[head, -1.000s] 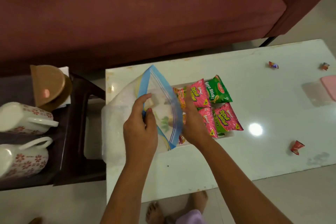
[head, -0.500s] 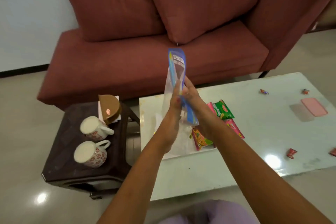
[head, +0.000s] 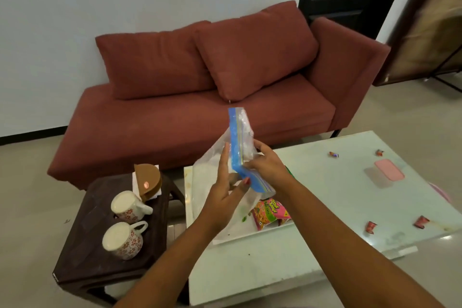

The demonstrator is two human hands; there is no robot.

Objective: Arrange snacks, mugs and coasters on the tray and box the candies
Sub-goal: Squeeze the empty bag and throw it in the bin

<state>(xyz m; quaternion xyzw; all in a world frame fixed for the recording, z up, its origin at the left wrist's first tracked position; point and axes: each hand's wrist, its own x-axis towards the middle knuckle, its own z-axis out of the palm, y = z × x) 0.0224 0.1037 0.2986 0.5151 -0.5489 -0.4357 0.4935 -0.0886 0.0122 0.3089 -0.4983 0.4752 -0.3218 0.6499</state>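
Bag: clear zip-top plastic bag (head: 239, 137) with a blue seal strip, held upright above the white tray (head: 237, 236), likely to clear it.
Hands: left hand (head: 225, 192) and right hand (head: 267, 167) each pinch the strip.
Snacks: pink packets (head: 271, 210) lie on the tray.
Candies: small wrapped candies (head: 371, 227) scattered on the pale worktop (head: 325, 195), unboxed.

We see the sofa (head: 175, 127) behind the coffee table (head: 325, 195), with a side table (head: 82, 245) to its left. On the side table sit a near mug (head: 122, 240) and a far mug (head: 127, 205), with coasters (head: 147, 180) behind them. A tray (head: 240, 235) with snack packets (head: 268, 212) lies on the coffee table's left end. Our left hand (head: 225, 197) and right hand (head: 268, 170) hold a zip bag (head: 240, 147) above it. Candies (head: 371, 227) lie scattered to the right, around a box (head: 388, 170).
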